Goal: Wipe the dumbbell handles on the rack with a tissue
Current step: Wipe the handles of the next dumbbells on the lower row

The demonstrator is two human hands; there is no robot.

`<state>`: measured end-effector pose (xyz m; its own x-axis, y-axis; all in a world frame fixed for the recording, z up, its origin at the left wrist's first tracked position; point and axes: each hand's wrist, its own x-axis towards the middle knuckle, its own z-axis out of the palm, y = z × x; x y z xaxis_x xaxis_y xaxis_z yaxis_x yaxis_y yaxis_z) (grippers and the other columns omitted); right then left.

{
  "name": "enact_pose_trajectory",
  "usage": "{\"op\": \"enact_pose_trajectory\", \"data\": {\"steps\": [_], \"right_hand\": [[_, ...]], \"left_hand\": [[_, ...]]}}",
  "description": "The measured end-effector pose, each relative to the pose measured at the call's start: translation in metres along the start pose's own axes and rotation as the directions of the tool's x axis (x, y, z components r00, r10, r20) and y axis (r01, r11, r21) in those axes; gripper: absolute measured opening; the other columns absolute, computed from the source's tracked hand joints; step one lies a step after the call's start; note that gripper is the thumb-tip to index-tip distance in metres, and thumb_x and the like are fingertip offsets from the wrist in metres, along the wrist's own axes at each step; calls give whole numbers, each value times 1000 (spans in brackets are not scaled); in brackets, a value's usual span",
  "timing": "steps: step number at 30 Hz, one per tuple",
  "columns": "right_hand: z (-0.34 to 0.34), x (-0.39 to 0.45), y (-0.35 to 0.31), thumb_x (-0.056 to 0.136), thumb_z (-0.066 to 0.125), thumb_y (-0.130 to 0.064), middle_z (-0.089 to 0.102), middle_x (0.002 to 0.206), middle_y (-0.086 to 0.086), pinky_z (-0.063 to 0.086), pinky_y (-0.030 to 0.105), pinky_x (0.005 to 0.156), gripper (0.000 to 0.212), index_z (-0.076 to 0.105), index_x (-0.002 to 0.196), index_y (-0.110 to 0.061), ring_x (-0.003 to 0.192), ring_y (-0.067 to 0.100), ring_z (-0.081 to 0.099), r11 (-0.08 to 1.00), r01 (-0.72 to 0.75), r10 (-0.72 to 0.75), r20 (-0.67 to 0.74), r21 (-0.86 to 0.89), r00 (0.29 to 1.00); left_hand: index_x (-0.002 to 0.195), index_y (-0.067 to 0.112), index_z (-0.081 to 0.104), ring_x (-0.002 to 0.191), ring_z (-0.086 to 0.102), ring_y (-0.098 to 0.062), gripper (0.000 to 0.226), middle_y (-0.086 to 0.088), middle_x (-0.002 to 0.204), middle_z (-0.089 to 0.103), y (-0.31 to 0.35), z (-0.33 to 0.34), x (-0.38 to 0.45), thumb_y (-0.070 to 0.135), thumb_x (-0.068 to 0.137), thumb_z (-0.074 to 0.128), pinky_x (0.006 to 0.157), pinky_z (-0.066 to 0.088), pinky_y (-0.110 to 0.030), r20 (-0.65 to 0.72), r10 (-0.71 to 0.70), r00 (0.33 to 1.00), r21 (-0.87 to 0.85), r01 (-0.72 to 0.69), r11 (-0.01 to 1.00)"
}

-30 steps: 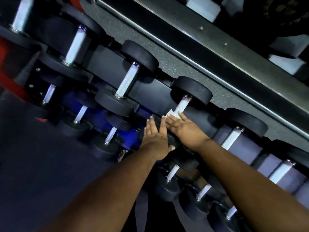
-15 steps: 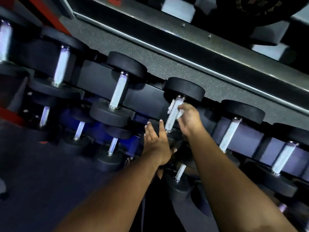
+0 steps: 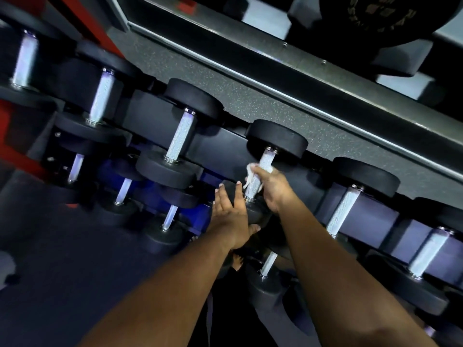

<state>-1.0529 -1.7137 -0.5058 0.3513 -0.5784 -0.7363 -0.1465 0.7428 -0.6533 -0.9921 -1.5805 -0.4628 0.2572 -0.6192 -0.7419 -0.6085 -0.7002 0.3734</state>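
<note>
Black rack point(image 3: 155, 126) packed with dumbbells; on the middle dumbbell point(image 3: 276, 139) of its top row, right hand point(image 3: 273, 186) fingers grip a white tissue point(image 3: 250, 171) around the handle point(image 3: 263, 169). Left hand point(image 3: 230, 214) rests flat, fingers straight, on its lower head.

Both forearms are bare — no sleeves, watch or bands. The left hand point(image 3: 231, 214) has pale, light-polished fingernails — right hand point(image 3: 274, 187) ringless.

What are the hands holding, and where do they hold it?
The right hand grips a tissue around the middle of a dumbbell handle. The left hand rests flat, holding nothing.
</note>
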Motion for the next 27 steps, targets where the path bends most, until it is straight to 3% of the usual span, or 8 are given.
{"op": "enact_pose_trajectory", "data": {"steps": [4, 8, 10, 14, 16, 18, 21, 27], "right_hand": [[-13, -17, 25, 96, 63, -15, 75, 100, 9, 55, 33, 85, 20, 69, 114, -12, 91, 23, 69, 966, 41, -27, 59, -255, 998], [-9, -22, 8, 97, 51, -8, 72, 96, 7, 51, 33, 83, 23, 71, 107, -12, 87, 17, 63, 965, 243, -256, -153, -98, 954], [1, -22, -3, 96, 48, -5, 73, 94, 4, 54, 35, 85, 28, 72, 106, -17, 85, 16, 65, 909, 317, -384, -243, -272, 891], [4, -54, 8, 96, 48, -3, 63, 130, 21, 47, 35, 92, 51, 48, 146, -12, 113, 34, 62, 471, 273, -487, 10, -839, 873], [-5, -72, 18, 97, 45, 1, 46, 152, 13, 35, 29, 110, 55, 41, 151, -11, 138, 29, 46, 233, 360, -337, 272, -903, 901], [-18, -78, 16, 96, 42, -3, 36, 158, 6, 22, 26, 119, 54, 46, 148, -15, 148, 23, 31, 120, 444, -214, 414, -888, 885], [-14, -86, -7, 87, 31, -24, 46, 152, -1, 29, 24, 118, 62, 52, 145, -24, 141, 13, 41, 196, 430, -305, 362, -881, 881], [53, -84, -38, 88, 47, 13, 54, 144, -5, 27, 4, 107, 64, 54, 144, -18, 132, 5, 48, 351, 503, -532, 274, -790, 801]], "left_hand": [[154, 22, -30, 150, -28, -36, 120, -24, 156, -38, -2, 3, -1, 53, 90, 67, 123, -7, -44, -36, 20, 999, -14, -21, 1000], [154, 21, -28, 150, -24, -39, 122, -27, 157, -34, -3, 6, 0, 56, 88, 68, 125, -4, -45, -67, 32, 997, 3, -32, 999], [154, 21, -29, 151, -24, -38, 122, -26, 158, -34, -3, 8, 0, 57, 88, 67, 126, -3, -45, -78, 24, 997, 20, -23, 1000], [156, 22, -25, 151, -23, -38, 120, -25, 159, -33, -3, 5, -4, 54, 88, 69, 125, -2, -45, -86, 46, 995, 6, -46, 999], [158, 21, -21, 152, -20, -40, 118, -26, 159, -29, -5, 3, -7, 51, 88, 70, 125, -2, -46, -86, 66, 994, -5, -66, 998], [158, 20, -19, 152, -19, -41, 118, -28, 160, -26, -5, 4, -7, 52, 87, 70, 125, -2, -46, -98, 83, 992, -8, -84, 996], [157, 18, -23, 153, -17, -39, 115, -27, 162, -24, -13, -2, -11, 55, 91, 64, 125, -3, -46, -88, 134, 987, 31, -132, 991], [160, 17, -13, 153, -19, -32, 106, -17, 166, -18, -73, -53, -13, 65, 92, 52, 123, -7, -50, -380, 144, 914, 114, -109, 988]]}}
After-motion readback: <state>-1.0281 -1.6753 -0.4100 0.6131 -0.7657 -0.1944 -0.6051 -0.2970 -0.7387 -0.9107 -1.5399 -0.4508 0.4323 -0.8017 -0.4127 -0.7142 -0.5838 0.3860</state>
